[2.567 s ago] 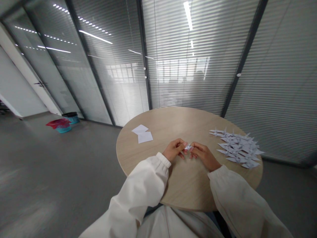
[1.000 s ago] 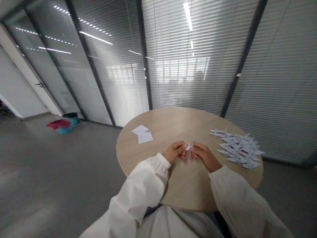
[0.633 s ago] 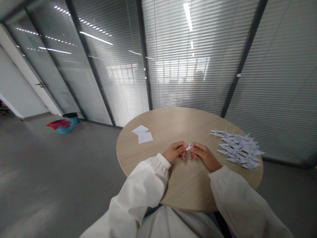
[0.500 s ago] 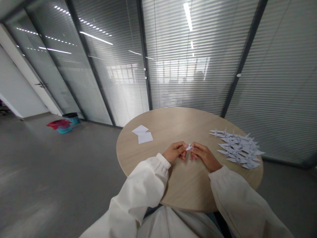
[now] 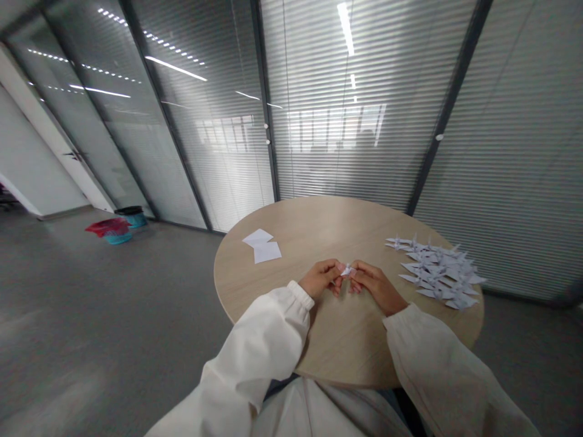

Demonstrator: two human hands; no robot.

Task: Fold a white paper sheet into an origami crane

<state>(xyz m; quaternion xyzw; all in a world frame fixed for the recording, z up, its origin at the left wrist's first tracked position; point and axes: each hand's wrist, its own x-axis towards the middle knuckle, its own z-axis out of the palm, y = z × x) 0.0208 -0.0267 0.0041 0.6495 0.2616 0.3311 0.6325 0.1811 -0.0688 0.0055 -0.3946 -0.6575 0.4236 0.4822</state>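
A small folded white paper piece (image 5: 347, 269), looking like an origami crane, is pinched between my two hands above the table's middle. My left hand (image 5: 322, 277) grips its left side with thumb and forefinger. On the other side, my right hand (image 5: 371, 282) pinches the right part, its other fingers curled below. The fingertips hide much of the paper. To the right lies a spread of several finished-looking white paper cranes (image 5: 439, 273), crowded together with pointed wings. Flat white paper sheets (image 5: 268, 252) rest at the left, one overlapping another.
The round wooden table (image 5: 337, 224) stands close to a glass partition with blinds (image 5: 355, 158). On the floor at the left are a bin with a red liner (image 5: 116, 230) and a bin with a black liner (image 5: 134, 216). A door (image 5: 59, 139) is farther left.
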